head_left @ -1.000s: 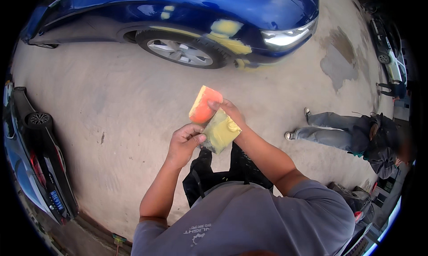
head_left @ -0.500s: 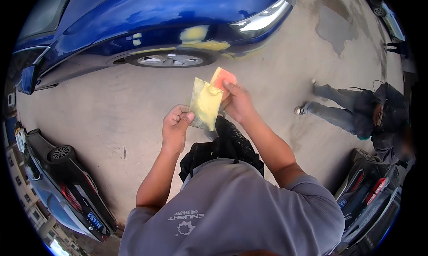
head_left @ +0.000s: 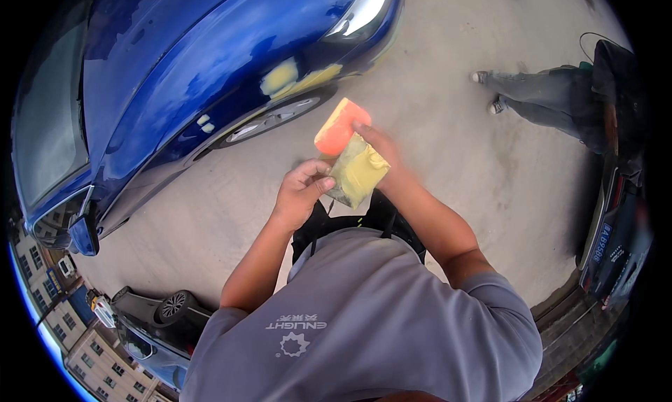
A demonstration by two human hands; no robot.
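Note:
My left hand [head_left: 297,194] pinches the edge of a flat, square, greyish putty board [head_left: 341,181], thumb on top. A thick layer of yellow body putty [head_left: 364,170] covers most of the board. Just beyond it, my right hand [head_left: 386,153] grips an orange-red putty spreader [head_left: 343,128] with yellow putty along its far left edge. The board hides part of the right hand's fingers. Both hands are in front of my body, over the ground. Ahead on the left, a blue car's front fender [head_left: 241,59] bears yellow filler patches [head_left: 280,76] above the wheel.
The blue car's front wheel [head_left: 273,118] and side mirror [head_left: 84,230] face me. A person in jeans [head_left: 542,97] stands to the right. A dark car [head_left: 612,251] is at the right edge, another car [head_left: 157,332] at lower left, with concrete ground [head_left: 448,87] between.
My view has turned, so the blue car now slants and sits further left. The spreader has moved from the board's upper right to its upper left, and the board has tilted.

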